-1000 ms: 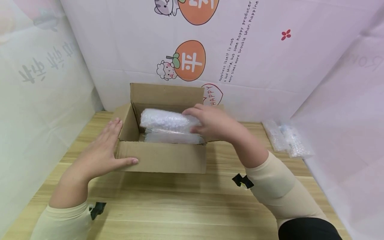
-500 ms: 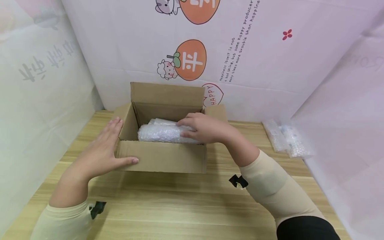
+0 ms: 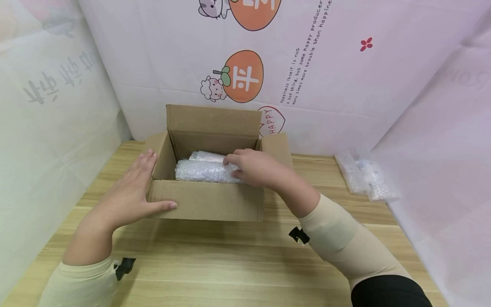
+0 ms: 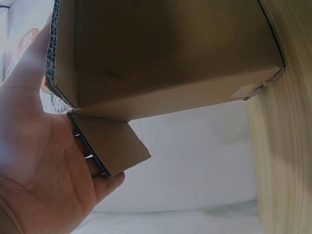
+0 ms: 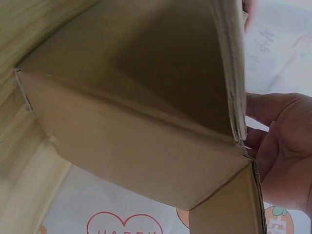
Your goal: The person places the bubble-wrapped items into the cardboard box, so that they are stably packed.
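A cardboard box (image 3: pixel 207 201) stands with its flaps open. My left hand (image 3: pixel 124 198) rests at its left front corner, thumb stretched along the front and fingers straight along the left flap (image 4: pixel 114 141). Inside the box, against the front wall, lies a bubble-wrapped roll (image 3: pixel 205 170). My right hand (image 3: pixel 257 168) reaches over the right side, its curled fingers and thumb around the roll's right end. Another clear-wrapped piece (image 3: pixel 209 156) shows behind the roll. In the right wrist view the box's wall hides my right fingertips.
Two bubble-wrapped packets (image 3: pixel 366 177) lie at the right edge of the wooden table (image 3: pixel 230 264). White printed sheets (image 3: pixel 326 85) stand behind and along both sides. The box's back flap (image 3: pixel 212 119) stands up, while the right flap (image 3: pixel 277 147) sticks outward.
My right hand has brought the roll down and toward the front wall, uncovering the wrapped piece behind it. It then shifted slightly. The left hand has stayed in place.
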Demonstrator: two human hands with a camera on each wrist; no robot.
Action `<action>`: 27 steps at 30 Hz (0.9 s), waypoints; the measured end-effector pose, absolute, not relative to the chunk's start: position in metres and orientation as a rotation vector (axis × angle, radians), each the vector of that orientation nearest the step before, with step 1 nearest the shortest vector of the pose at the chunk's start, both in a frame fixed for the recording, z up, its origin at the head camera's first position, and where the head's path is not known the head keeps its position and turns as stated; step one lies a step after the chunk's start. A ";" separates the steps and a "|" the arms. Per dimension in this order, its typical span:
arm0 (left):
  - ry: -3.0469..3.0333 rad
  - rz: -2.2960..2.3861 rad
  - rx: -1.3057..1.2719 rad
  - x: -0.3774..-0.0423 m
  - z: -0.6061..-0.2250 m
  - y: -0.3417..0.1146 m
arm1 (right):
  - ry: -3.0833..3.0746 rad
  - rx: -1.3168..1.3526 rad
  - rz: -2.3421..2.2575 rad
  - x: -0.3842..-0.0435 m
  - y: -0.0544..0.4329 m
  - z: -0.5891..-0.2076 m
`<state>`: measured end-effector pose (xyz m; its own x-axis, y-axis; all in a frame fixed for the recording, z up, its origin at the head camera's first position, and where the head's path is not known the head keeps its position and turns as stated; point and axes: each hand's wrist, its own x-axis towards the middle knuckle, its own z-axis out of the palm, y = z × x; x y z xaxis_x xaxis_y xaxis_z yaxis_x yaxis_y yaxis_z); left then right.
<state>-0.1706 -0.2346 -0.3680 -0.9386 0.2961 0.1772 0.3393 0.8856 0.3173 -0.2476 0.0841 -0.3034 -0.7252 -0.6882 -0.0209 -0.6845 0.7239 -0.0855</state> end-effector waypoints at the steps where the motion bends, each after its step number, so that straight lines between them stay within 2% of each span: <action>1: -2.929 -0.530 -0.497 -0.170 -0.367 -0.234 | 2.874 -1.147 -0.104 -0.247 0.084 -0.305; 19: -2.940 -0.535 -0.480 -0.171 -0.367 -0.233 | 2.858 -1.184 -0.238 -0.247 0.098 -0.297; 27: -2.937 -0.531 -0.481 -0.171 -0.367 -0.234 | 2.954 -1.123 -0.446 -0.248 0.118 -0.276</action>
